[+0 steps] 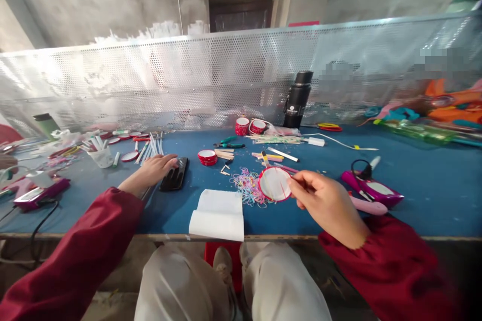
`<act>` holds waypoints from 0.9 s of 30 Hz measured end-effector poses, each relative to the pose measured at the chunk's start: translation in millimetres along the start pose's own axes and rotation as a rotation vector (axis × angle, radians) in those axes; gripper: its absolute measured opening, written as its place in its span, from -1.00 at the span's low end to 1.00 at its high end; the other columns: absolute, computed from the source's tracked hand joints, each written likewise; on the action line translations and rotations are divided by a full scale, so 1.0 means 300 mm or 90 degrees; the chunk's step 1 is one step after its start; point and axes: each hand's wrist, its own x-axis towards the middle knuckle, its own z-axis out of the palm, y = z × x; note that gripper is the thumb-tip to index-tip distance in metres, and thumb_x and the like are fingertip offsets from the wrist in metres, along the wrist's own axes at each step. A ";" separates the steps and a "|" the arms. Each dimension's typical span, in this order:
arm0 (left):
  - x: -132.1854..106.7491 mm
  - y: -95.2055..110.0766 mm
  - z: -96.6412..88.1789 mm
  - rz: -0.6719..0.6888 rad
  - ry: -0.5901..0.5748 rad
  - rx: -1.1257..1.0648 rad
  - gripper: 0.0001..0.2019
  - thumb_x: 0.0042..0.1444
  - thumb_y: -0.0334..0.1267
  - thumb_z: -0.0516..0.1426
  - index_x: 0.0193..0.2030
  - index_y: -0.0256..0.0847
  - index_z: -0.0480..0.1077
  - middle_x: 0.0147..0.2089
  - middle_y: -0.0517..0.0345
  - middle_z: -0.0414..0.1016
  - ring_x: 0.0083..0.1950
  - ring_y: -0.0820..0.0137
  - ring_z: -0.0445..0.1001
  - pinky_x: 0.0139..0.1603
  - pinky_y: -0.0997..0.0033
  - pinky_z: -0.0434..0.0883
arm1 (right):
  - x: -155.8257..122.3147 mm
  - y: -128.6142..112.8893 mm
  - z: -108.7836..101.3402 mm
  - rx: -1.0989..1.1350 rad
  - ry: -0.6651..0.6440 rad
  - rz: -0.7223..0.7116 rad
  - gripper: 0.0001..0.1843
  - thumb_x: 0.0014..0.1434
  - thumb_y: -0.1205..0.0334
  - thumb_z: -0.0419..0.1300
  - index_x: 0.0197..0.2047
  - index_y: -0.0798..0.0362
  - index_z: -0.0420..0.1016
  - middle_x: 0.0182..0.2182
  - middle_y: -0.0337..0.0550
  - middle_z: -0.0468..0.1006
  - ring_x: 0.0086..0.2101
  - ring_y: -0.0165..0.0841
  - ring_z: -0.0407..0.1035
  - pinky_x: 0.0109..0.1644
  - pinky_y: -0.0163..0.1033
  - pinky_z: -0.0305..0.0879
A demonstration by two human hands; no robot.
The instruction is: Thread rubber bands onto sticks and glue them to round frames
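Note:
Between the thumb and fingers of my right hand [314, 193] is a small round white disc with a red rim [274, 184]. The disc is tilted up toward me, above a loose pile of pastel rubber bands [246, 185]. My left hand [152, 173] lies with its fingers stretched out, its fingertips over the top of a black phone [176, 175]. White sticks [153, 146] lie just beyond that hand. A folded white paper sheet [218, 213] is at the table's front edge, between my hands.
Several red-rimmed discs stand stacked [207, 158] mid-table, near green-handled pliers [229, 145]. A black bottle [297, 100] is at the back before a perforated metal screen [181, 75]. Purple devices with cords sit right [376, 189] and left [41, 194]. A cup of pens [101, 155] stands left.

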 end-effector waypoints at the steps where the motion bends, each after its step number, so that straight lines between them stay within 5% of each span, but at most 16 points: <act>1: 0.002 -0.007 -0.003 0.001 -0.002 -0.002 -0.43 0.34 0.12 -0.21 0.14 -0.04 0.49 0.18 0.06 0.54 0.20 0.16 0.44 0.29 0.14 0.24 | 0.001 0.003 -0.006 -0.002 0.004 -0.001 -0.63 0.21 -0.12 0.15 -0.45 -0.02 0.40 -0.67 -0.26 0.46 -0.66 -0.40 0.29 -0.54 -0.30 0.20; 7: 0.017 -0.018 -0.031 -0.030 -0.003 0.063 -0.36 0.30 0.12 -0.13 0.36 -0.22 0.27 0.29 -0.11 0.41 0.33 0.09 0.32 0.37 0.11 0.14 | 0.004 0.014 -0.055 -0.022 0.021 0.001 -0.63 0.22 -0.12 0.15 -0.46 -0.03 0.38 -0.64 -0.28 0.43 -0.64 -0.41 0.29 -0.52 -0.31 0.20; 14: 0.080 0.056 0.091 -0.084 -0.098 0.098 -0.18 0.12 0.05 0.10 0.48 -0.27 0.05 0.47 -0.32 0.08 0.47 -0.10 0.09 0.39 -0.02 0.07 | 0.000 0.013 -0.111 -0.012 0.022 -0.007 -0.60 0.22 -0.18 0.14 -0.43 -0.05 0.40 -0.65 -0.27 0.43 -0.63 -0.39 0.31 -0.53 -0.30 0.22; 18: 0.128 0.049 0.078 -0.125 -0.136 0.061 -0.12 0.04 0.07 0.16 0.47 -0.24 0.08 0.47 -0.27 0.11 0.44 -0.06 0.16 0.34 0.07 0.19 | -0.017 0.022 -0.145 -0.001 0.029 -0.004 -0.57 0.20 -0.25 0.14 -0.40 -0.05 0.43 -0.63 -0.23 0.46 -0.61 -0.34 0.36 -0.53 -0.28 0.27; 24: 0.079 -0.015 -0.083 -0.166 0.036 0.013 -0.39 0.26 0.11 -0.07 0.29 -0.19 0.37 0.29 -0.12 0.42 0.29 0.06 0.37 0.28 0.15 0.26 | -0.025 0.073 -0.193 -0.028 0.031 0.017 -0.51 0.18 -0.33 0.13 -0.38 -0.07 0.46 -0.62 -0.17 0.52 -0.63 -0.31 0.41 -0.53 -0.24 0.29; 27: 0.040 0.051 -0.130 -0.207 0.124 -0.037 -0.47 0.25 0.10 -0.04 0.13 -0.16 0.51 0.13 -0.03 0.56 0.15 0.11 0.48 0.14 0.22 0.35 | 0.006 0.093 -0.200 -0.031 0.009 0.036 -0.52 0.16 -0.33 0.16 -0.37 -0.06 0.46 -0.61 -0.15 0.54 -0.61 -0.30 0.44 -0.51 -0.25 0.31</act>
